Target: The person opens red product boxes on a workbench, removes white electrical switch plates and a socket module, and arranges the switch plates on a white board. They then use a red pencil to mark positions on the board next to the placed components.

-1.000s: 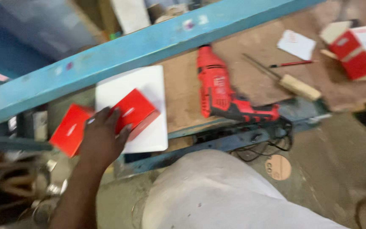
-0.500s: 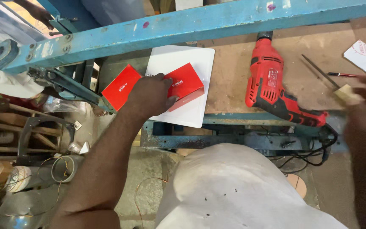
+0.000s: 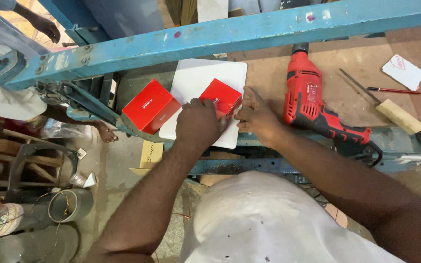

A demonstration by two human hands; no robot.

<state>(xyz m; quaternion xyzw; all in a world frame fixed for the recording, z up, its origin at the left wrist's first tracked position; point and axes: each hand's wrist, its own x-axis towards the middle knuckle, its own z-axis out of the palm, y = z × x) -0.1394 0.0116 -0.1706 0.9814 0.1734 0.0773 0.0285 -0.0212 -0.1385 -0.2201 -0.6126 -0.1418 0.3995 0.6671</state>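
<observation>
A white board [image 3: 203, 80] lies on the workbench under a long blue metal beam [image 3: 230, 34]. Two red boxes rest at its near side: one [image 3: 150, 105] overhangs the board's left edge, the other [image 3: 221, 96] sits on the board. My left hand [image 3: 200, 124] grips the near end of the right-hand box. My right hand [image 3: 258, 118] touches that same box from the right, fingers curled at its corner.
A red power drill [image 3: 313, 104] lies right of the board, its black cord trailing down. A file with wooden handle [image 3: 391, 107], a red pencil [image 3: 393, 90] and a white card [image 3: 404, 71] lie far right. Another person's arm [image 3: 35, 19] shows top left. Cans and clutter sit on the floor at left.
My right hand has come in from the far right and now touches the right-hand red box. My left hand stays on that box. The view has shifted slightly.
</observation>
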